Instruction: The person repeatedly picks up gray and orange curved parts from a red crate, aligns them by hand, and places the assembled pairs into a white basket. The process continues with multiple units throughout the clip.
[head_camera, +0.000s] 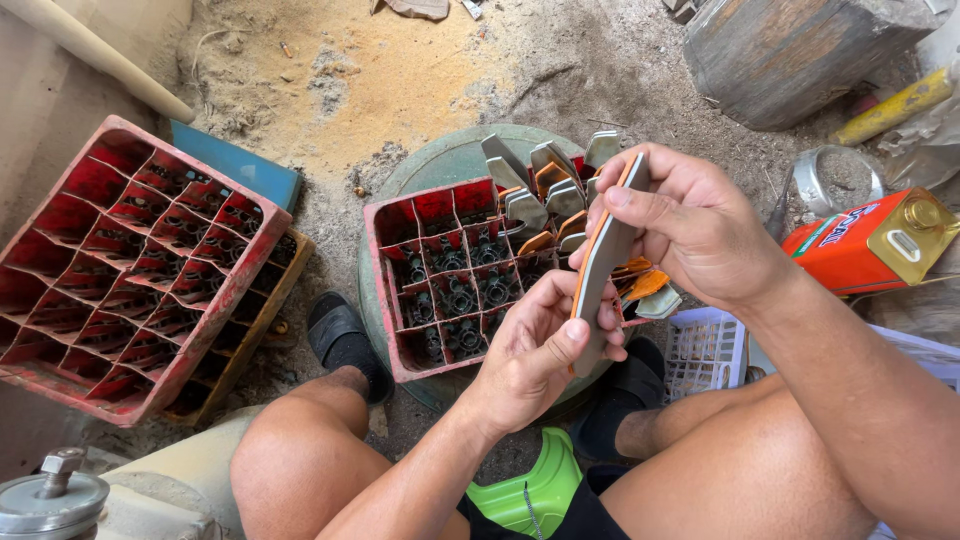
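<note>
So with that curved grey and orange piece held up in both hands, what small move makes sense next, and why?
Probably lower the curved piece into a free cell of the small red crate. Both the left hand and right hand grip it above the crate, where similar pieces already stand upright in cells.
</note>
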